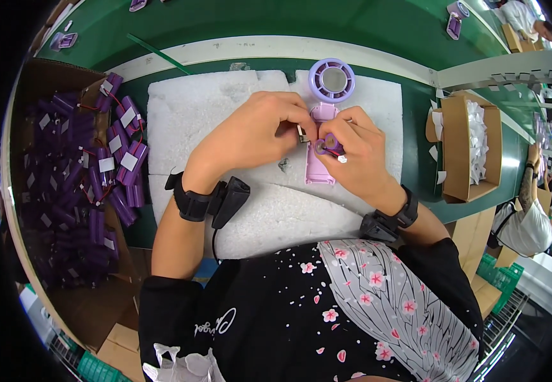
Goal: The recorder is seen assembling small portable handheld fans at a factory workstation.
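Note:
Over a white foam sheet, both hands meet at a pink plastic fan housing (319,172) that lies lengthwise. A round lilac fan head (332,80) with a spoked ring sits at its far end. My right hand (362,149) is closed round a purple battery pack (333,144), its cell ends facing up, with a small white plug (342,158) by the fingers. My left hand (266,130) pinches a small metallic part (302,134) just left of the pack; its exact kind is too small to tell. Fingers cover part of the housing.
A large cardboard box (18,210) at left is heaped with purple battery packs (123,153), some spilling over its edge. At right stands a smaller box (457,153) of white bagged pieces. A pale rail (225,51) crosses behind the foam sheet (206,108). A co-worker (524,223) is at far right.

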### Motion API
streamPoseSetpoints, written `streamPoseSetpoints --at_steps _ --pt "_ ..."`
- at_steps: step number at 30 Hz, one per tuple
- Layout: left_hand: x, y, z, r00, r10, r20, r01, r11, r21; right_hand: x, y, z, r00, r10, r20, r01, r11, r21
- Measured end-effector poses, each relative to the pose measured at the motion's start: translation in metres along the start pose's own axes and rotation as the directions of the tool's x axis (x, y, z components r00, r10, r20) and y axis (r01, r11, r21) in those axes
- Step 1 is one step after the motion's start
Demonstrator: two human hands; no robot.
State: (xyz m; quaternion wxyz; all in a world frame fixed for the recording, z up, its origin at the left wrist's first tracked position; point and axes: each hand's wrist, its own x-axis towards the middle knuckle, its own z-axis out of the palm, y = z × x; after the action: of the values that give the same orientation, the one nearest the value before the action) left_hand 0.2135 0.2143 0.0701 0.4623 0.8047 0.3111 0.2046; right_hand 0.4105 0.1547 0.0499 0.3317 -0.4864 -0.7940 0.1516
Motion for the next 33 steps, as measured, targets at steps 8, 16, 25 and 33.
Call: streamPoseSetpoints --at_steps 8,16,25,33 --pt "0.002 0.006 0.000 0.978 -0.192 0.075 0.204 0.958 -0.203 0.004 0.005 -0.001 0.999 0.043 -0.011 -0.040 0.984 0.173" --pt "0.002 -0.007 0.002 0.986 -0.140 0.087 0.160 0.940 -0.302 -0.002 0.011 -0.002 0.987 0.134 -0.084 -0.092 0.917 0.388" --pt "0.002 -0.004 0.000 0.977 -0.170 0.128 0.208 0.892 -0.402 -0.001 0.007 -0.007 0.998 0.053 0.022 -0.055 0.990 0.133" --pt "0.003 -0.005 0.001 0.979 -0.172 0.109 0.201 0.903 -0.380 0.000 0.001 -0.011 0.991 0.002 0.136 -0.008 0.999 0.043"
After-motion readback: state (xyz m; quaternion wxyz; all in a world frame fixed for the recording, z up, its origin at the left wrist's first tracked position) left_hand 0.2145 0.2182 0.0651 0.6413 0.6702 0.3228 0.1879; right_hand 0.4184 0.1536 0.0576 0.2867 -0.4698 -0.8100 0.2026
